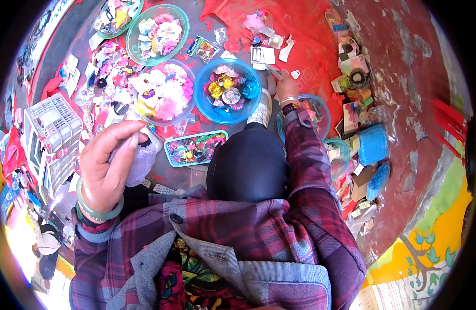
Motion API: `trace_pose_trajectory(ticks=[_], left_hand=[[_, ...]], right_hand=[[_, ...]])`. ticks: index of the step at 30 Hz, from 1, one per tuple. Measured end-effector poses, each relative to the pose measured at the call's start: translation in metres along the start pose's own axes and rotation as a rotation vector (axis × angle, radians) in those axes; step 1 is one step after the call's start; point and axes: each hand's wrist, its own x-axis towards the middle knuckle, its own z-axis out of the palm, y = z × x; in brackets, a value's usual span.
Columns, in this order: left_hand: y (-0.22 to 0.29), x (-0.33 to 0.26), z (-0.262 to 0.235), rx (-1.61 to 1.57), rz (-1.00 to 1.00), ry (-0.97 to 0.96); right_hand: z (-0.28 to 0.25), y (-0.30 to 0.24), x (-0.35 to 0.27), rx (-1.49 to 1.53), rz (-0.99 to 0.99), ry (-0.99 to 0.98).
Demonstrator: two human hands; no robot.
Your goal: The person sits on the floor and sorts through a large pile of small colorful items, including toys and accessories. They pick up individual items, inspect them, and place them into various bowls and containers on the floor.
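My left hand is raised at the left, thumb and fingers drawn together around a small dark bit at their tips. A fuzzy lavender piece shows just behind and below the thumb; whether the hand holds it I cannot tell. My right hand reaches forward over the red cloth, its fingers closed near small white cards. What they grip is too small to make out. Closest to that wrist is a clear blue bowl of small packets, partly hidden by my sleeve.
A blue basin holds shiny gold, pink and blue ornaments. Left of it stand a clear bowl of fluffy pieces and a green bowl. A teal tray of trinkets lies nearer, with a grey crate leftward. Tape rolls line the right.
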Motion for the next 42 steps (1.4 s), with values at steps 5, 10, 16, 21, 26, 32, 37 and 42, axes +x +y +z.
trace_pose_trajectory(ticks=[5, 10, 16, 21, 26, 32, 37, 42], left_hand=[[0.003, -0.003, -0.002, 0.003, 0.016, -0.026], [0.001, -0.008, -0.002, -0.009, 0.028, -0.023], [0.003, -0.012, -0.003, 0.027, 0.029, -0.04], [0.0, -0.016, -0.004, 0.015, 0.033, -0.03], [0.001, -0.018, -0.005, 0.016, 0.025, -0.031], [0.002, -0.02, -0.006, 0.003, 0.026, -0.034], [0.006, -0.018, -0.003, -0.013, 0.027, -0.042], [0.002, -0.02, -0.001, -0.012, 0.056, -0.039]], right_hand=[[-0.011, 0.028, -0.003, 0.903, 0.233, -0.079], [-0.023, 0.007, -0.027, 1.533, 0.224, -0.168], [-0.026, 0.001, -0.045, 1.698, 0.266, -0.092], [-0.034, -0.012, -0.055, 1.436, 0.309, 0.053], [-0.032, -0.019, -0.077, 1.079, 0.032, 0.209], [-0.063, -0.048, -0.103, 0.571, -0.54, 0.518], [-0.077, -0.063, -0.11, 0.486, -0.616, 0.63], [-0.076, -0.062, -0.109, 0.411, -0.63, 0.598]])
